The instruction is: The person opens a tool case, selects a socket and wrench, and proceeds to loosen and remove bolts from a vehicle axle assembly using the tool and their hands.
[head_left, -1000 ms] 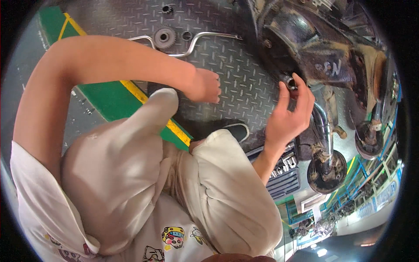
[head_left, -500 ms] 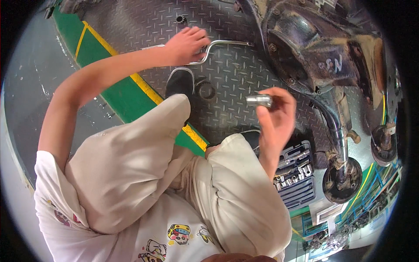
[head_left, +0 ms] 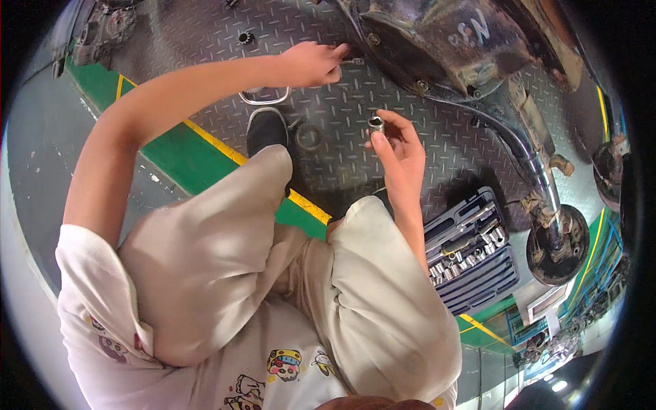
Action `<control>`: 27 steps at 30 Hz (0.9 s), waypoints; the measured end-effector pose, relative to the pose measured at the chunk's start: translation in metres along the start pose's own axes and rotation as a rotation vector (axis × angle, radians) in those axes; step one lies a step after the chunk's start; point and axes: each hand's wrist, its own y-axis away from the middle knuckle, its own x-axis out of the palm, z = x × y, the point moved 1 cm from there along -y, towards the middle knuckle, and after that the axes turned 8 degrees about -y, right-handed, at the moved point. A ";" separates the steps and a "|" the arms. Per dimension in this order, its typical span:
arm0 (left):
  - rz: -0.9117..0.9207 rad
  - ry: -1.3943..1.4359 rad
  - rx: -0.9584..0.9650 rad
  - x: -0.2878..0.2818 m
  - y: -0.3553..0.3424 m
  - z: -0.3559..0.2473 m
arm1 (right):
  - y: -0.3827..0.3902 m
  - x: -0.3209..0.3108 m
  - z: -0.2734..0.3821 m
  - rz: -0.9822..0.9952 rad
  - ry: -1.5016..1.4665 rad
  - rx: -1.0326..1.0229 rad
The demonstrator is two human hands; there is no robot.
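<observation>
My left hand (head_left: 313, 65) is closed round the shaft of a silver speed brace (head_left: 267, 102), just above the diamond-plate floor. The brace's bent crank shows below my wrist, and its square drive end (head_left: 357, 61) sticks out past my fingers; my hand and forearm hide the rest. Between the fingertips and thumb of my right hand (head_left: 402, 150) a shiny chrome socket (head_left: 376, 124) stands with its opening upward. It is apart from the brace's drive end.
A rusty axle housing (head_left: 444, 48) fills the far right. An open socket set case (head_left: 478, 277) lies right of my knee. On the plate floor are a dark ring (head_left: 309, 136) and a small gear (head_left: 245, 37). A yellow line (head_left: 217, 142) edges the green strip.
My left hand has shifted right with the brace, its drive end now near the fingers. My right hand has moved left and farther off, turning the socket from sideways to upright. The view has shifted.
</observation>
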 end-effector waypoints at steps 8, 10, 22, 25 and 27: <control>-0.121 0.337 0.368 -0.018 0.081 -0.019 | -0.005 -0.010 -0.005 -0.062 0.484 -0.289; -0.074 0.325 0.352 -0.024 0.088 -0.024 | -0.004 -0.005 -0.001 0.038 0.626 -0.332; -0.065 0.317 0.353 -0.019 0.084 -0.030 | -0.012 0.022 0.000 0.067 0.914 -0.570; -0.076 0.316 0.371 -0.013 0.082 -0.031 | -0.014 0.021 -0.002 0.088 0.955 -0.619; -0.084 0.366 0.376 -0.012 0.080 -0.029 | -0.014 0.022 -0.004 0.074 0.946 -0.604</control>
